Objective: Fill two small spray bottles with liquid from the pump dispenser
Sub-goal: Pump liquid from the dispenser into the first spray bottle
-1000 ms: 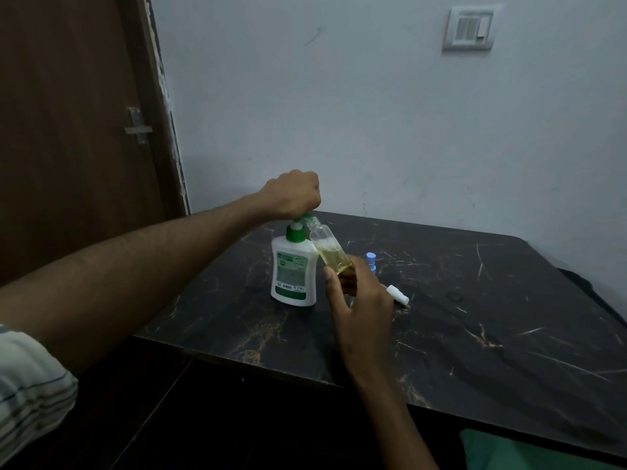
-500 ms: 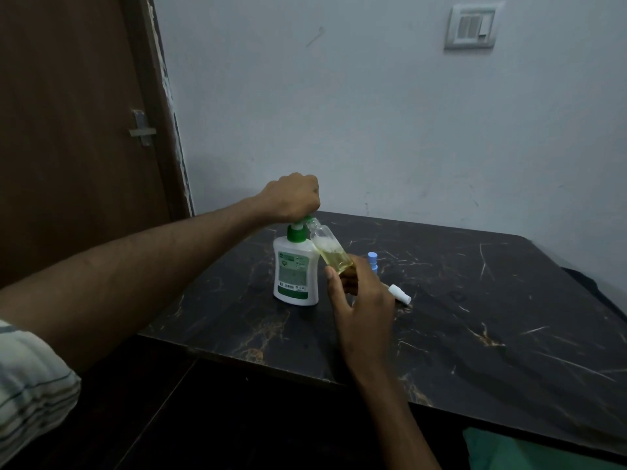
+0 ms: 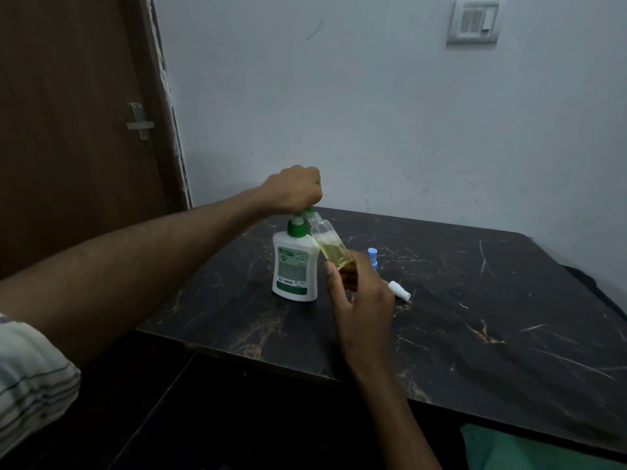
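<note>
So from the head cam I'm looking down at a dark marble-look bench shoved into the corner by a pale wall. The white pump dispenser with the green collar stands upright near the far left part of the bench. My left hand is curled into a fist right on top of its pump head, knuckles up, so the green nozzle is mostly hidden under it.

My right hand is pinching the bottom end of a small clear spray bottle, thumb on the near side and fingers wrapped round the back. The bottle's tilted, open neck leaning up and left so it sits just under the dispenser spout, touching or nearly so, can't quite tell. It's got yellowish liquid in the lower part, with a bit of foam on top, roughly half full.

Behind my right hand there's a little blue-capped bottle standing on the bench, mostly blocked by my fingers. Just right of the hand a white spray cap lies on its side on the bench.

Brown door with a metal handle on the left, light switch plate up on the wall.
</note>
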A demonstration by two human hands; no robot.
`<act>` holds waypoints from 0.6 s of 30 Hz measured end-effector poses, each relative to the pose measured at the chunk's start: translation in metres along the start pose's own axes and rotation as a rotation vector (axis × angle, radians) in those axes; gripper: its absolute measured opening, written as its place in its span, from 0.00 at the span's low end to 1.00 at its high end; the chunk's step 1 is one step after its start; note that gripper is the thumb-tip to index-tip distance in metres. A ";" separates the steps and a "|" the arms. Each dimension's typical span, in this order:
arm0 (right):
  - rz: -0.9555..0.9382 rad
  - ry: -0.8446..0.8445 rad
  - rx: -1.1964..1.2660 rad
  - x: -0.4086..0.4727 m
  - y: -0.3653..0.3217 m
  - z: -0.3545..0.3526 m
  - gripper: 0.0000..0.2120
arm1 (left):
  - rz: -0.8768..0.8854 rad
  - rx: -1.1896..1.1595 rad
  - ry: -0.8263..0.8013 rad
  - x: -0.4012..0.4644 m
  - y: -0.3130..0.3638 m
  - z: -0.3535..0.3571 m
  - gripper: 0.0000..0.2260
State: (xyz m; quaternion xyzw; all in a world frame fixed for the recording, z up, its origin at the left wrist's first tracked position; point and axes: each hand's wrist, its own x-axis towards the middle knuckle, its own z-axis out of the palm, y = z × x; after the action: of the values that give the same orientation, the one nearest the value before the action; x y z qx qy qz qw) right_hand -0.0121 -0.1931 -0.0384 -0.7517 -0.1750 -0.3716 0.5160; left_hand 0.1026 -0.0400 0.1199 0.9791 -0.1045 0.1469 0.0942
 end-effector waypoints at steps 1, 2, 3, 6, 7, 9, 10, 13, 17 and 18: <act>0.003 -0.001 -0.005 0.000 0.000 0.000 0.03 | 0.002 0.003 -0.010 0.000 -0.001 0.002 0.05; 0.004 0.001 -0.013 0.000 0.000 0.001 0.03 | 0.003 0.008 -0.018 -0.001 -0.002 0.003 0.04; 0.006 0.001 -0.018 0.000 0.000 0.001 0.03 | -0.001 0.011 -0.022 -0.002 -0.003 0.004 0.03; 0.011 -0.003 -0.025 0.000 0.000 0.001 0.05 | -0.001 0.009 -0.001 -0.004 -0.003 0.001 0.04; 0.014 -0.003 -0.019 -0.001 0.000 0.001 0.06 | 0.001 0.010 0.008 -0.003 -0.002 0.000 0.05; 0.015 0.001 -0.015 -0.001 0.000 0.001 0.06 | 0.007 0.008 0.015 -0.002 0.000 0.001 0.06; 0.014 0.002 -0.019 0.000 0.001 0.001 0.06 | 0.009 0.011 0.013 -0.001 -0.001 0.002 0.07; 0.007 0.000 -0.017 -0.001 0.001 0.001 0.05 | 0.004 0.032 0.007 -0.002 -0.003 0.005 0.07; 0.007 -0.003 -0.017 -0.001 0.000 0.000 0.06 | 0.000 0.018 0.016 -0.002 0.000 0.000 0.01; 0.009 -0.002 -0.013 -0.001 -0.001 0.000 0.06 | -0.002 0.010 0.015 -0.001 0.001 0.001 0.01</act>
State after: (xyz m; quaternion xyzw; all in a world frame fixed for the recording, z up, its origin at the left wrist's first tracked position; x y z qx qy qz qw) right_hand -0.0135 -0.1927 -0.0389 -0.7562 -0.1697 -0.3696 0.5127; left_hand 0.1017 -0.0408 0.1191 0.9785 -0.1022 0.1546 0.0904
